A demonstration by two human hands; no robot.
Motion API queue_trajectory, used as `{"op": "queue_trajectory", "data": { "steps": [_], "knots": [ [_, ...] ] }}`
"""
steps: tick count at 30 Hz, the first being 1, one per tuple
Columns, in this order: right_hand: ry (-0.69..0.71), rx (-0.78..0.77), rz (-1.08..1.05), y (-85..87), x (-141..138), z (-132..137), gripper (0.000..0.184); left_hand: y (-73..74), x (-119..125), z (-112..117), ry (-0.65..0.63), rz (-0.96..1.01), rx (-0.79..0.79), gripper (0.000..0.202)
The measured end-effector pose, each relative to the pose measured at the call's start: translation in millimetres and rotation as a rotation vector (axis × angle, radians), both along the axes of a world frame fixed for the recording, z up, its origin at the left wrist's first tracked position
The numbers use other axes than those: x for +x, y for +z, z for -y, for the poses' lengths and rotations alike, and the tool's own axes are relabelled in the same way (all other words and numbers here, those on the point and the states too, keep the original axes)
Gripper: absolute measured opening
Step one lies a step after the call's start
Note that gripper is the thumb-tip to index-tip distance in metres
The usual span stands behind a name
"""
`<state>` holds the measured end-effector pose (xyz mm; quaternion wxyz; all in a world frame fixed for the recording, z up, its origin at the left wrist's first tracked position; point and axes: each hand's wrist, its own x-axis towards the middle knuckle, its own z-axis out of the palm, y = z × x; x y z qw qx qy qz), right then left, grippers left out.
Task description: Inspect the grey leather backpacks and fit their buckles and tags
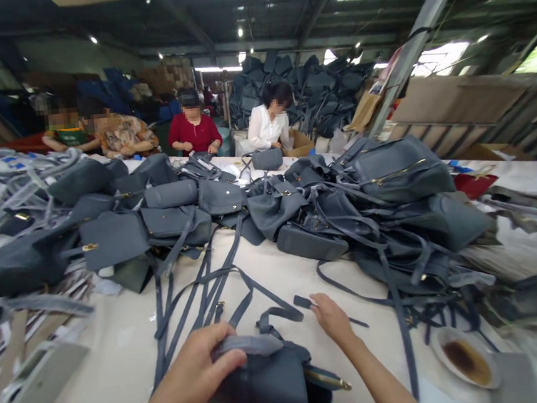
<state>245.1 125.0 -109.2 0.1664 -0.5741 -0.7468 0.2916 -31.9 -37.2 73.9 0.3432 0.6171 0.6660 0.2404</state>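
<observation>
A grey-blue bag [260, 384] stands at the near edge of the table, its opening and gold zip facing right. My left hand [202, 361] is closed around the bag's plastic-wrapped top handle [257, 345], thumb in front. To the right and a little farther off, my right hand [330, 318] pinches a thin grey-blue strap [302, 301] between thumb and fingers. The strap's flat end sticks out left of the fingertips, and a narrow length shows on the right below the hand. Long straps with a buckle [219, 308] lie behind the bag.
Many grey-blue bags [176, 225] are heaped across the table [116, 340]. A white dish of brown liquid [465, 360] sits at right. Strips and a grey board [35, 391] lie at left. Several people [194, 129] work along the far side, before a bag pile [310, 85].
</observation>
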Motion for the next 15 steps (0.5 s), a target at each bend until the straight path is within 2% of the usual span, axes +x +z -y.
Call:
{"op": "queue_trajectory", "data": {
  "steps": [2,4,6,8,11,14,15],
  "knots": [
    [-0.044,-0.030,0.040,-20.3,-5.7,-14.1,0.018,5.2,-2.2,-7.4,-0.043,0.097,-0.173,0.019],
    [-0.076,-0.074,0.060,-33.2,-9.9,-21.7,0.007,4.6,-3.2,-16.5,-0.091,0.226,-0.288,0.023],
    [-0.099,-0.119,0.044,-38.1,-10.5,-25.8,0.008,0.0,-1.7,-25.5,-0.072,0.354,-0.309,0.024],
    [-0.125,-0.169,-0.012,-32.6,-5.6,-26.4,0.015,-5.2,2.7,-33.2,0.010,0.451,-0.264,0.026],
    [-0.176,-0.236,-0.134,-0.8,13.6,-12.8,0.022,-8.4,11.0,-41.2,0.092,0.484,-0.212,0.028],
    [-0.174,-0.345,-0.354,49.1,34.2,29.8,0.038,-8.4,15.7,-46.4,0.102,0.451,-0.143,0.029],
    [-0.183,-0.513,-0.583,64.6,36.4,49.3,0.042,-9.0,15.9,-47.9,0.105,0.443,-0.120,0.030]
  ]
}}
